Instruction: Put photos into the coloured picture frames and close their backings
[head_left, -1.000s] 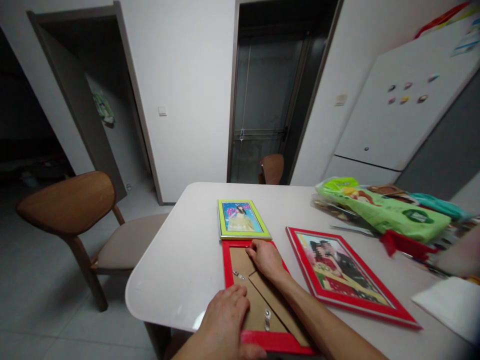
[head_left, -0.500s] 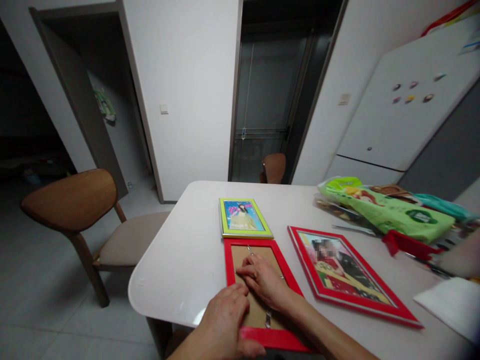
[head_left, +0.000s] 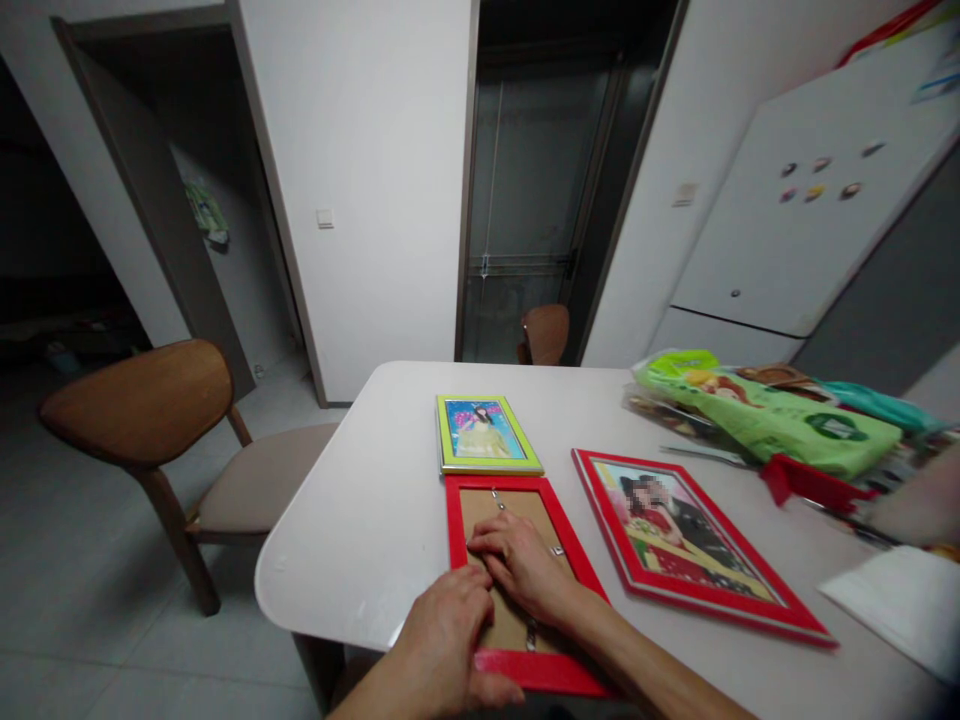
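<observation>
A red picture frame (head_left: 551, 675) lies face down at the table's near edge, its brown backing board (head_left: 478, 508) facing up. Small metal clips (head_left: 557, 550) sit along the board's edges. My left hand (head_left: 442, 630) is closed on the frame's near left side, thumb at the near rail and fingers over the left edge. My right hand (head_left: 521, 565) rests on the backing, its bent fingers pressed together at the left inner edge; what lies under the fingertips is hidden. The two hands' fingers nearly meet.
Beyond is a lime-green framed picture (head_left: 491, 467); a larger red framed picture (head_left: 694, 595) lies right. Farther right are a green wipes packet (head_left: 810, 420), a red plastic piece (head_left: 814, 485) and white tissue (head_left: 896, 605). A wooden chair (head_left: 142, 400) stands left of the white table (head_left: 360, 520).
The view has shifted slightly. Both hands keep nearly the same place on the red frame, with only a slight movement of the fingers.
</observation>
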